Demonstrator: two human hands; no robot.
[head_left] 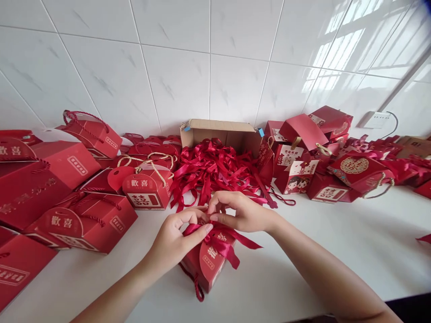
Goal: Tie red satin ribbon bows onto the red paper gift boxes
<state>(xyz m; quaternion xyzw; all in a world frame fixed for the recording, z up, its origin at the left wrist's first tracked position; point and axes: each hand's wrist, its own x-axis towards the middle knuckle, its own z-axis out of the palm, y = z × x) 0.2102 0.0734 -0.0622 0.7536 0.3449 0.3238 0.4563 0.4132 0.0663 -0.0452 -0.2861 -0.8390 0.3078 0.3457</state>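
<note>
1. Two hands working: left hand (183,231) gripping red ribbon (230,256) under its thumb; right hand (237,211) pinched closed beside it, contents hidden.
2. Red box (209,270) lies beneath both, on white table (279,264).
3. Carton (218,126) of loose ribbons (218,170) stands behind.

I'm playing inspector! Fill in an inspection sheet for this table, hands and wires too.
Surface: white table, much of it covered.
Job's things: red box, rope-handled, with a shiny ribbon on top.
Clutter: loose ribbons heaped at an open carton; gift boxes left and right.
Grip: left hand, thumb on the shiny ribbon; right hand, fingertips close together over the red box, hold unclear.
Cables: dark cable beside a white socket block.
Surroundings: tiled wall behind.
</note>
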